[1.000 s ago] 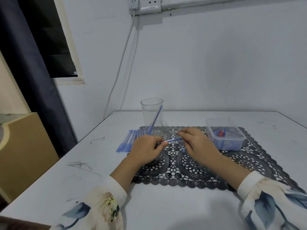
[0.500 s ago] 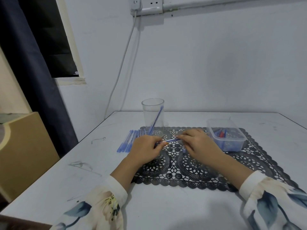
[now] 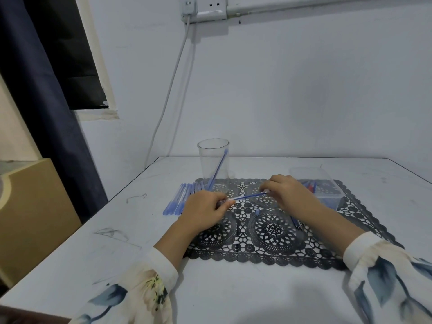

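Observation:
A thin blue pen (image 3: 247, 197) stretches between both hands above the black lace mat (image 3: 268, 232). My left hand (image 3: 204, 210) pinches its near end and my right hand (image 3: 288, 191) pinches its far end. A small blue cap (image 3: 257, 211) lies on the mat below the pen. Behind them a clear plastic cup (image 3: 213, 164) stands upright with one blue pen (image 3: 218, 168) leaning inside. Several blue pens (image 3: 180, 201) lie in a row left of the cup.
A clear plastic box (image 3: 323, 190) holding blue and red pieces sits on the mat behind my right hand. A few thin blue pieces (image 3: 296, 224) lie under my right wrist. The white table (image 3: 117, 230) meets the wall behind; a tan cabinet (image 3: 30, 213) stands left.
My hands have drawn slightly apart, so more of the blue pen shows between them. Nothing else on the table has moved.

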Action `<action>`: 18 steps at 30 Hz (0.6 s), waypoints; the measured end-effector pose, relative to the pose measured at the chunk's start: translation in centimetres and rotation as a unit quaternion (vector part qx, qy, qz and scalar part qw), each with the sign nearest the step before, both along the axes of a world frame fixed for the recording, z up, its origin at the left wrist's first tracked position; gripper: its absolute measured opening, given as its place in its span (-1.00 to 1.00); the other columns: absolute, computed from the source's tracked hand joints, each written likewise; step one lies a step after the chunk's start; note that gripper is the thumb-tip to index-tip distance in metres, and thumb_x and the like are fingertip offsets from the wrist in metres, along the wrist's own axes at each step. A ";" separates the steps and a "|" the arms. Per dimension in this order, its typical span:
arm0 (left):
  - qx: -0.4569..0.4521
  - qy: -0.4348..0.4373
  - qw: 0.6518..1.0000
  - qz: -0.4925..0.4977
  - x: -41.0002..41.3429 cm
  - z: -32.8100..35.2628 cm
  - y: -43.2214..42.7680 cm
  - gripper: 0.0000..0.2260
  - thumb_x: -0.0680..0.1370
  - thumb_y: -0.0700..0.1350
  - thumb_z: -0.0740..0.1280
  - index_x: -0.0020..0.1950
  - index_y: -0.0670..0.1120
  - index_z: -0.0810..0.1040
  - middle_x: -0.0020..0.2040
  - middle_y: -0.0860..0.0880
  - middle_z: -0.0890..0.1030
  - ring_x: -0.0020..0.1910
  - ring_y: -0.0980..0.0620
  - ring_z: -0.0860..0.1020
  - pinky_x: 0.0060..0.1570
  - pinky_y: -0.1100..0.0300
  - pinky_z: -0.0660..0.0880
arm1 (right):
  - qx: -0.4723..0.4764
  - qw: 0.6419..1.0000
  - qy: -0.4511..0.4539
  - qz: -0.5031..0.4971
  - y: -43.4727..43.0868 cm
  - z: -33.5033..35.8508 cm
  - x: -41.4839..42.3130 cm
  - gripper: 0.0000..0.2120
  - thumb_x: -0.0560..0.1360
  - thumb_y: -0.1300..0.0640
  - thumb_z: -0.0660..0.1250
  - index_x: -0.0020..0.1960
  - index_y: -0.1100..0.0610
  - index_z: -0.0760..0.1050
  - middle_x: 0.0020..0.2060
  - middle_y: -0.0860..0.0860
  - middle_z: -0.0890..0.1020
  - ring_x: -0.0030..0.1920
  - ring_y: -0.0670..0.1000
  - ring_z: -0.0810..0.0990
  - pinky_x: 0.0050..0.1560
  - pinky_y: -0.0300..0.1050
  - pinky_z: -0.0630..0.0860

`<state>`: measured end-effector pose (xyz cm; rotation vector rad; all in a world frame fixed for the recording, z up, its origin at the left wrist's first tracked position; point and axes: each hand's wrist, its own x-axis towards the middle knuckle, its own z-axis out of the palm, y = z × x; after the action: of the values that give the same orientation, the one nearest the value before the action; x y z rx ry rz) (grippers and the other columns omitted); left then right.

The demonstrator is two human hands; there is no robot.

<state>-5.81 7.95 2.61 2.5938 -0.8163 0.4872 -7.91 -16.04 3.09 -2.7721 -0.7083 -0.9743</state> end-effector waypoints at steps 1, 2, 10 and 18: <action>0.000 0.000 1.000 0.000 0.0 0.0 0.0 -0.70 0.57 0.14 0.17 -0.05 0.00 0.60 -0.48 0.11 0.36 -0.38 0.10 0.40 -0.33 0.23 0.32 | -0.013 1.000 0.001 -0.011 -0.2 0.0 0.1 -0.72 0.28 0.36 0.49 -0.09 0.08 0.63 -0.30 0.04 0.59 -0.32 0.07 0.53 -0.27 -0.14 0.39; 0.000 0.000 1.000 -0.001 0.0 0.0 0.0 -0.70 0.57 0.14 0.17 -0.05 0.00 0.60 -0.48 0.11 0.37 -0.38 0.10 0.40 -0.33 0.23 0.30 | -0.020 1.000 0.000 -0.022 -0.5 -0.1 0.2 -0.68 0.26 0.37 0.49 -0.08 0.05 0.64 -0.30 0.03 0.59 -0.33 0.07 0.53 -0.28 -0.16 0.36; 0.001 0.003 1.000 -0.005 0.0 0.0 -0.1 -0.70 0.57 0.13 0.19 -0.05 -0.02 0.60 -0.41 0.06 0.46 -0.38 0.08 0.41 -0.37 0.23 0.25 | -0.027 0.997 0.027 -0.073 -2.1 -0.1 0.6 -0.80 0.33 0.36 0.45 -0.09 0.17 0.59 -0.18 0.08 0.61 -0.20 0.12 0.55 -0.14 -0.05 0.42; -0.008 0.017 1.000 -0.007 0.1 -0.1 -0.1 -0.73 0.57 0.12 0.19 -0.04 0.00 0.61 -0.45 0.08 0.42 -0.42 0.13 0.38 -0.42 0.27 0.22 | -0.140 0.983 0.063 -0.098 -3.0 -0.3 0.8 -0.88 0.38 0.18 0.45 -0.19 -0.02 0.58 -0.23 -0.11 0.65 -0.13 -0.03 0.59 0.07 -0.04 0.41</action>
<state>-5.71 7.87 2.47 2.5733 -0.8158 0.4426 -7.08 -19.08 2.80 -3.1664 -0.6026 -0.7723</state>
